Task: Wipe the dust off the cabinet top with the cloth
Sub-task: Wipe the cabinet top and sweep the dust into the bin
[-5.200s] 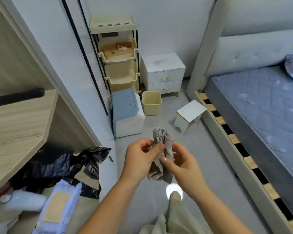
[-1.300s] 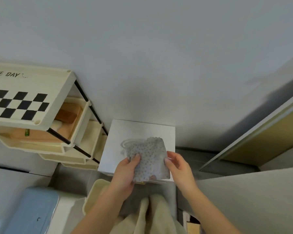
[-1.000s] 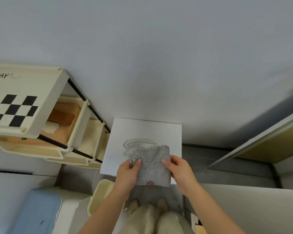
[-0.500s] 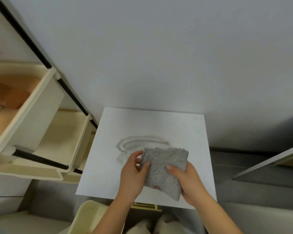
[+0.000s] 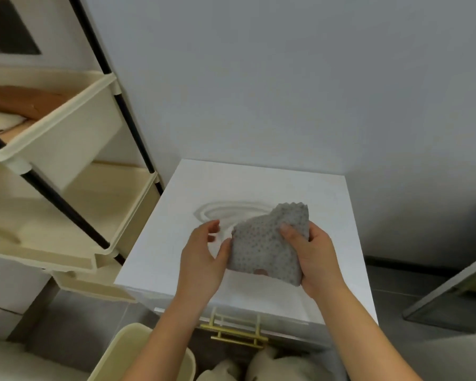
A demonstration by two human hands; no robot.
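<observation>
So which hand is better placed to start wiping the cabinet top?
Probably the right hand: its fingers are closed around the cloth, just above the cabinet top beside the grey smear. The left hand is open, thumb barely at the cloth's edge.

The cloth (image 5: 267, 247) hides part of the dust smear (image 5: 226, 213); the bin (image 5: 138, 358) is cut off below.

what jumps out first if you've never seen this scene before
The grey dotted cloth draws the eye first, bunched at the centre over the white cabinet top, gripped by the right hand while the left hand touches its edge with open fingers. Just behind it, a grey curved dust smear marks the top. At left stands a cream bin rack.
</observation>
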